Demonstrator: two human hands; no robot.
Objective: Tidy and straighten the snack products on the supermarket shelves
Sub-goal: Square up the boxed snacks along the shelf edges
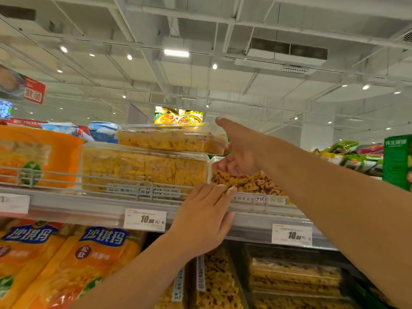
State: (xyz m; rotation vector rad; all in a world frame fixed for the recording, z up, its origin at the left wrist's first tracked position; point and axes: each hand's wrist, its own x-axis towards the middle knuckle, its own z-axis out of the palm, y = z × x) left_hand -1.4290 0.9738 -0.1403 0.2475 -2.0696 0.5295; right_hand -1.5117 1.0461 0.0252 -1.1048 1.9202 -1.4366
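Left hand (204, 216) flat on shelf edge (89, 207); right hand (239, 150) open beside clear boxes (145, 166) (tags (145, 219) read 10.90).

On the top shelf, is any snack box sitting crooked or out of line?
Yes. The upper clear box stacked on the lower clear box sits shifted right and skewed, overhanging its right end. The right hand reaches beside it; the left hand rests on the shelf edge.

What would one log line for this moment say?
left hand: rests on shelf edge | right hand: reaching beside stacked clear snack boxes | grip: none
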